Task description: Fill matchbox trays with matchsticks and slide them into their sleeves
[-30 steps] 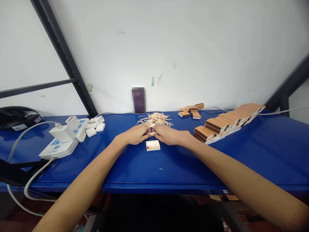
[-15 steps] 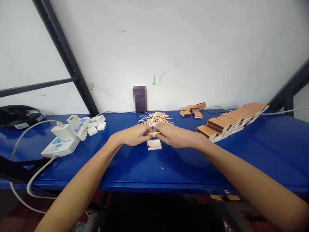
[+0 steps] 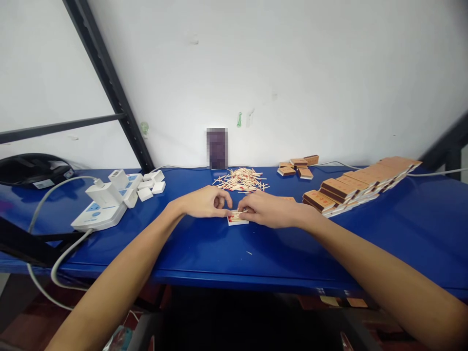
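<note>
A small white matchbox tray [image 3: 238, 223] lies on the blue tabletop, holding red-tipped matches [image 3: 234, 218]. My left hand [image 3: 206, 202] is at its left end, fingers curved and apart from the thumb, whose tip is at the match heads. Over the right part of the tray, my right hand [image 3: 263, 209] pinches matches between thumb and fingers; the fingers partly cover them. Just beyond both hands spreads a loose pile of matches [image 3: 242, 180].
Stacked matchboxes [image 3: 351, 183] run along the right, with several more boxes [image 3: 298, 165] by the wall. One box [image 3: 288, 199] shows behind my right wrist. At left are a power strip [image 3: 100, 214], white blocks [image 3: 151, 183] and cables. A pixelated dark panel [image 3: 217, 148] stands at the wall.
The matches held between both hands above the tray have come down into it. My left fingers have opened and the hands have moved slightly apart. The view has shifted a little.
</note>
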Action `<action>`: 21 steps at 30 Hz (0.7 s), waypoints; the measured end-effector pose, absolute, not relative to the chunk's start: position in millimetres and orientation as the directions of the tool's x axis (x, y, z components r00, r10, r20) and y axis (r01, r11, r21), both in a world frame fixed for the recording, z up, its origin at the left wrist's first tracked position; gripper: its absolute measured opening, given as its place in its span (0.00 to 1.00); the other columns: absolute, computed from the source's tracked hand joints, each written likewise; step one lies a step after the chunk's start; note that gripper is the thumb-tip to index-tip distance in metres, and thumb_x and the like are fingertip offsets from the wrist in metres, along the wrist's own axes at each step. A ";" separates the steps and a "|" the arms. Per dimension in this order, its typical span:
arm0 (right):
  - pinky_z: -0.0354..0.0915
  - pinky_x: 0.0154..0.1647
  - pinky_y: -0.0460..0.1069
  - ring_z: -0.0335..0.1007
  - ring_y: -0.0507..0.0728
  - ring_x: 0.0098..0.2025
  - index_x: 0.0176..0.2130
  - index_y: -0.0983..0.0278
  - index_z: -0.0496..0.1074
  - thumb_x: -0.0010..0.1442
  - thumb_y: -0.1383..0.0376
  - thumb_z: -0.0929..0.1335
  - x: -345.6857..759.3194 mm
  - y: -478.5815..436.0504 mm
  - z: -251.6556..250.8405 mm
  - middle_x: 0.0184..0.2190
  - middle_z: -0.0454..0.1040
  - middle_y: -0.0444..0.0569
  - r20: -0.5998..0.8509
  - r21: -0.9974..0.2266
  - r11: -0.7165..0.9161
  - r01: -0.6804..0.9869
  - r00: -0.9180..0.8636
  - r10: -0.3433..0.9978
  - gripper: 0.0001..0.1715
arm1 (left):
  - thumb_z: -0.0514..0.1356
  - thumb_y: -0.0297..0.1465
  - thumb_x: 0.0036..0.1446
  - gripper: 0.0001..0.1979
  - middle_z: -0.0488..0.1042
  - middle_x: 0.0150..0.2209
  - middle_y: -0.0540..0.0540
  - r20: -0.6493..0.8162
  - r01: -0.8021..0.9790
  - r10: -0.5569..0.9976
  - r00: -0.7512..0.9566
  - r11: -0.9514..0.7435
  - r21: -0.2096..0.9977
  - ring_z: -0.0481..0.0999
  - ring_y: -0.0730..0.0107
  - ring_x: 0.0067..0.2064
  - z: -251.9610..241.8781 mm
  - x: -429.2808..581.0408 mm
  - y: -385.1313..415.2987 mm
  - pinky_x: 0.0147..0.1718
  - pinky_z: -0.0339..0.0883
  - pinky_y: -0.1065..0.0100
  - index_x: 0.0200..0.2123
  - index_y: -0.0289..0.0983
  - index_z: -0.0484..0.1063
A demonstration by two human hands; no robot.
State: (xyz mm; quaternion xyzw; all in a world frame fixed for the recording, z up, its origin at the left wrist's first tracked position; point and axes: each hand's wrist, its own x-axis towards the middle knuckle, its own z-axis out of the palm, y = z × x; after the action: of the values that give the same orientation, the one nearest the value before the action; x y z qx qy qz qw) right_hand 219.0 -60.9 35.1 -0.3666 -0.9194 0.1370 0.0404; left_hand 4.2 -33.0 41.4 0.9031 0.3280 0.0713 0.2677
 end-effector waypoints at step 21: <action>0.53 0.27 0.46 0.61 0.50 0.24 0.29 0.64 0.72 0.59 0.56 0.66 219.0 -51.1 21.8 0.23 0.72 0.45 0.095 -0.361 0.676 0.642 -0.696 0.712 0.15 | 0.60 0.42 0.56 0.16 0.65 0.23 0.51 0.027 0.488 0.601 0.799 -0.673 0.556 0.60 0.77 0.24 28.8 13.2 -32.2 0.23 0.53 0.72 0.34 0.34 0.77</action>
State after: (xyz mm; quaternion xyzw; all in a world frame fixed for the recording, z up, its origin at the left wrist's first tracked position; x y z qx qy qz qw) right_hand 219.0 -51.1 21.8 -0.3727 -0.9082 0.1520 0.1146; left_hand 13.2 -32.2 28.8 0.9086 0.2996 0.1043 0.2715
